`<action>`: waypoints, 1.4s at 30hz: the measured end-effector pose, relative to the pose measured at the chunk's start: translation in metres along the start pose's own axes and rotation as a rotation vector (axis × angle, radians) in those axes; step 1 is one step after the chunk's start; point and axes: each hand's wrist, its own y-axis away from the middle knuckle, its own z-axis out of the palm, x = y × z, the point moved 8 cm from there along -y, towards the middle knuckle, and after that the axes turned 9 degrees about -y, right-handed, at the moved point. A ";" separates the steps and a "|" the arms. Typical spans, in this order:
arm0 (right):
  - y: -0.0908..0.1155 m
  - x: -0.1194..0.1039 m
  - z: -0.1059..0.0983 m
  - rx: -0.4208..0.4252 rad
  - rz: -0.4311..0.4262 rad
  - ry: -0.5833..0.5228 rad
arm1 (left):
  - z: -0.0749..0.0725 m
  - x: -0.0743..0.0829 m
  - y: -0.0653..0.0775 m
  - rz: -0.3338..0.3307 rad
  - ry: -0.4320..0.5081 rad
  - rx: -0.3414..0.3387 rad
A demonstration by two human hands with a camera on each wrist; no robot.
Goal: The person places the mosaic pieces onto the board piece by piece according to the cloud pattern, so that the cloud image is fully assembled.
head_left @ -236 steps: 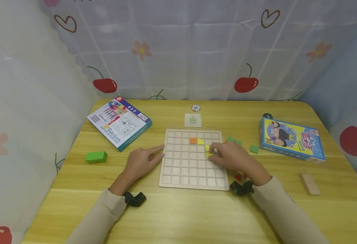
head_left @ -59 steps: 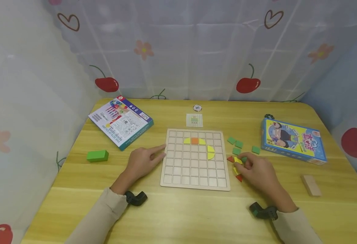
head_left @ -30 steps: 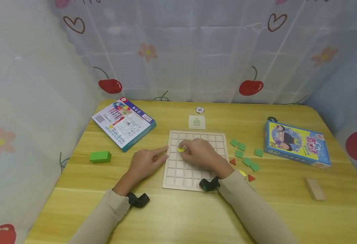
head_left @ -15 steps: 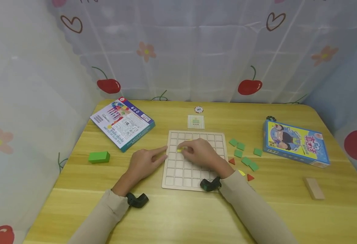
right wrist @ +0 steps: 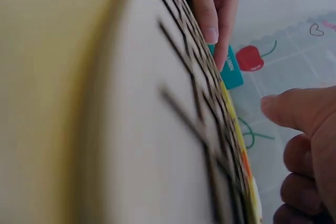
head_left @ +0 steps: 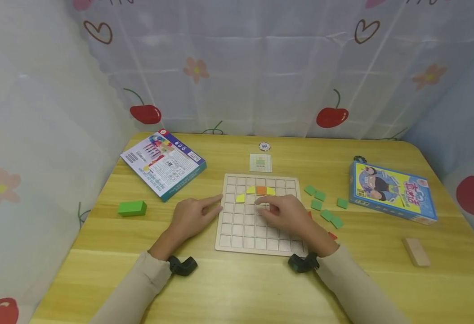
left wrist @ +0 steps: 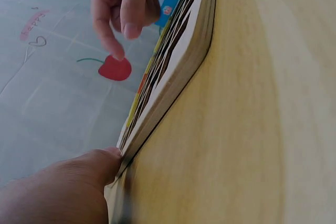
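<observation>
My left hand [head_left: 190,220] touches the left edge of the wooden grid board [head_left: 237,243] with fingers held out. Over the middle of the board hovers my right hand [head_left: 287,216], thumb and forefinger apart, holding nothing; the right wrist view shows its other fingers curled in. An orange square tile [head_left: 261,191] lies on the board between a yellow quarter-round tile [head_left: 251,190] and a matching yellow tile [head_left: 271,191]. One row nearer, to the left, sits another yellow quarter-round tile [head_left: 240,198]. My right hand and arm hide squares on the board's right side.
Right of the board lie several green tiles [head_left: 327,215] and a red triangle tile [head_left: 332,235]. Behind it are a pattern card [head_left: 260,163] and a poker chip [head_left: 264,146]. A white box [head_left: 164,164], green block [head_left: 132,208], blue box [head_left: 394,191] and wooden block [head_left: 416,252] stand around.
Over the last second my right hand has let go of a yellow tile on the board's left part and drawn back to the right. My left hand has stayed at the board's edge.
</observation>
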 end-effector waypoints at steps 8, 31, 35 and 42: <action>0.066 0.029 -0.051 0.225 0.073 -0.067 | 0.001 0.000 -0.001 0.006 0.008 -0.002; 0.116 0.049 -0.086 0.043 0.240 0.202 | 0.000 0.000 -0.001 0.003 0.012 0.002; 0.114 0.044 -0.080 0.031 0.231 0.256 | 0.001 0.000 -0.002 0.010 0.009 -0.004; 0.110 0.039 -0.074 0.081 0.181 0.297 | 0.000 -0.001 0.000 0.004 0.011 0.000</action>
